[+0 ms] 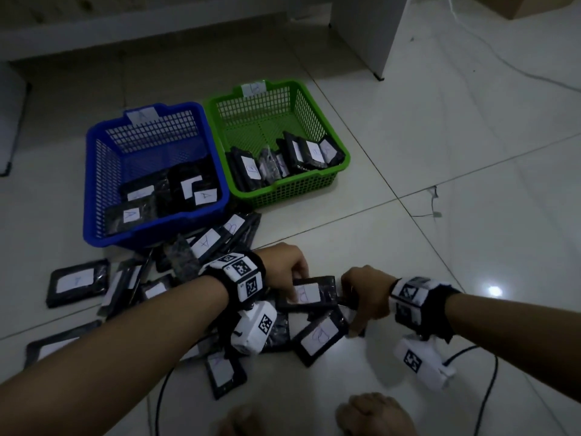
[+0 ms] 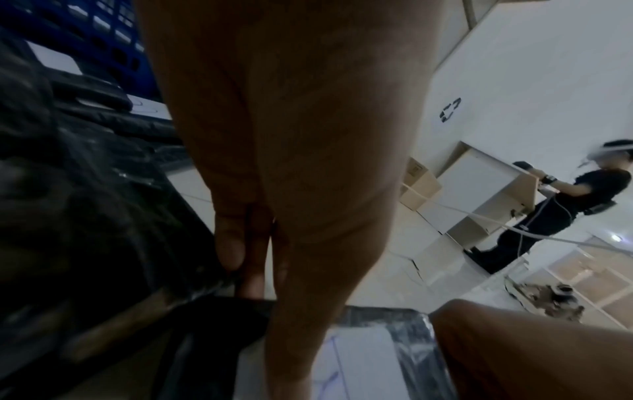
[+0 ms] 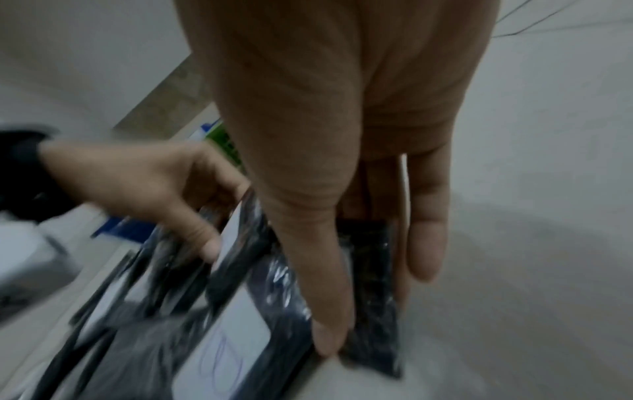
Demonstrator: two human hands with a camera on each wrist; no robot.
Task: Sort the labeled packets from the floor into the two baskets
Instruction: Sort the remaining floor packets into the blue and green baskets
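Both hands, left (image 1: 287,262) and right (image 1: 366,291), apparently pinch one packet (image 1: 309,292).

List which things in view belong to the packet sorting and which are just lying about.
Belongs to the job:
- blue plastic mesh basket tagged A
- green plastic mesh basket tagged B
- black labeled packets on the floor
- left hand, right hand

Just lying about:
- white cable
- cardboard box
- white cabinet

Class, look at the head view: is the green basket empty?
No, the green basket already holds several black packets with white labels, crowded along its near side.
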